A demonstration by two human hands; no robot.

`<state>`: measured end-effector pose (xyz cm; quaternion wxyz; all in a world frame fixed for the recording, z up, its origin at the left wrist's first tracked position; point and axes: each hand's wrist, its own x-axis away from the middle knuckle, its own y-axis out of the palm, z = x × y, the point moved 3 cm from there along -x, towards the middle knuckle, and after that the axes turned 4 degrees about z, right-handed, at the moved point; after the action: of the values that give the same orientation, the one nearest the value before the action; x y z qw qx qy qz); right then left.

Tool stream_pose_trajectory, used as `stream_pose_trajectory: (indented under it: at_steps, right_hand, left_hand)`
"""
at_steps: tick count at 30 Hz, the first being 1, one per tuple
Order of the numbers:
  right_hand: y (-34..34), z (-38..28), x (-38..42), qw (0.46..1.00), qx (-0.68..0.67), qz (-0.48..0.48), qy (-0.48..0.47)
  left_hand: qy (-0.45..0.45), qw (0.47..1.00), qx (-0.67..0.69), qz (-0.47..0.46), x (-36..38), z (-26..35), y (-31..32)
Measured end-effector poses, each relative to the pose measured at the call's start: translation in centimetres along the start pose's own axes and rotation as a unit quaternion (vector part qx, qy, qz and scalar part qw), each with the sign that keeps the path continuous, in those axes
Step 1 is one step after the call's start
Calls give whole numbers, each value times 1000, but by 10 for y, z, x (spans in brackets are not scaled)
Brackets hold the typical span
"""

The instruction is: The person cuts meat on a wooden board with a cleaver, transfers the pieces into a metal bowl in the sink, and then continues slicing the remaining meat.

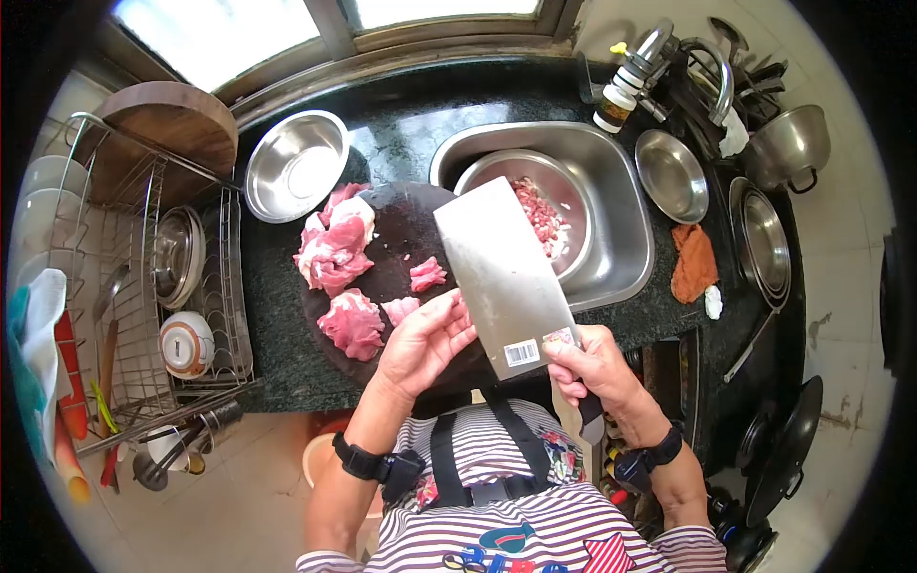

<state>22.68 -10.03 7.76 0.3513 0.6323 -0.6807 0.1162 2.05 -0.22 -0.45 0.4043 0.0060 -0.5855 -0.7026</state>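
A wide cleaver (506,277) with a barcode sticker near its handle is in my right hand (592,368). My thumb presses on the blade by the handle, and the broad face is turned up toward me. My left hand (427,346) holds nothing; its lightly bent fingers are right at the left edge of the blade. Left of it on the round dark chopping board (392,229) lie a large heap of raw meat (334,244), a second lump (351,325) and small pieces (427,275). The blade partly covers a steel bowl (487,164) of chopped meat (540,215) in the sink.
The sink (626,258) is behind the cleaver, with a faucet (659,48) at its far side. Steel bowls (298,167) stand on the dark counter, and an orange cloth (694,265) lies at right. A wire dish rack (134,315) stands at left.
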Motion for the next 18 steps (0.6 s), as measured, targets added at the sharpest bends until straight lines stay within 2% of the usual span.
stream_pose_trajectory:
  at_steps: [2,7,10,11,12,13,14,15,17,18]
  right_hand:
    - [-6,2,-1,1000,3,14,-4]
    - [-25,7,5,998,-2,68,-13]
    - [-34,10,11,995,-7,93,-16]
    - [-37,12,12,994,-9,105,-17]
    - [-40,14,14,994,-12,108,-15]
    - [-42,16,15,994,-15,111,-15]
    - [-44,18,16,993,-20,113,-13]
    - [-46,20,18,993,-26,114,-12]
    - [-46,20,23,993,-20,118,-9]
    - [-47,20,25,993,-12,121,-7]
  left_hand:
    - [-4,997,-40,65,4,3,-4]
    - [41,977,-174,114,2,13,-1]
    - [196,864,-440,144,-9,20,0]
    - [193,864,-442,142,-16,19,4]
    - [303,749,-581,95,-20,23,17]
    - [400,600,-691,43,-22,23,29]
    - [399,553,-731,-13,-27,23,29]
    - [398,554,-731,-15,-31,25,27]
    - [395,328,-853,-94,-35,20,29]
    - [379,324,-860,-107,-35,22,27]
